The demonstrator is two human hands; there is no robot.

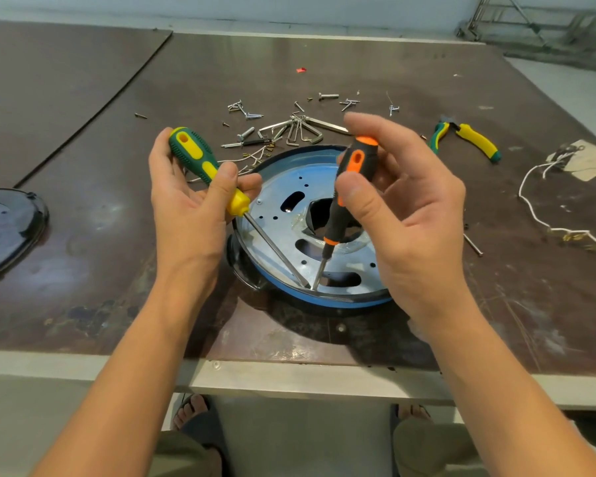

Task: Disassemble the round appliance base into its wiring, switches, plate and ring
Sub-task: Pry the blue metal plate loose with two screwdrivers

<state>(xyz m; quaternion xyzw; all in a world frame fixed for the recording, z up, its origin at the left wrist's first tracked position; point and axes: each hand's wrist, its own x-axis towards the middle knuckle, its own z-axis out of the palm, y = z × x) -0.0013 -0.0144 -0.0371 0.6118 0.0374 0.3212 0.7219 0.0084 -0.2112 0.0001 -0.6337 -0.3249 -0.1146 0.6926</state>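
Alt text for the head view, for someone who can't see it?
Left hand holds a green screwdriver, right hand an orange screwdriver, tips meeting at the near rim of the base. Screws, hex keys, pliers and wires lie beyond.

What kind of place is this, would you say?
Probably a repair workshop bench: a worn, scratched worktable strewn with loose screws, hex keys and pliers, with a half-dismantled round appliance base in the middle.

Scuffed brown tabletop (83,270), pale floor (565,91)
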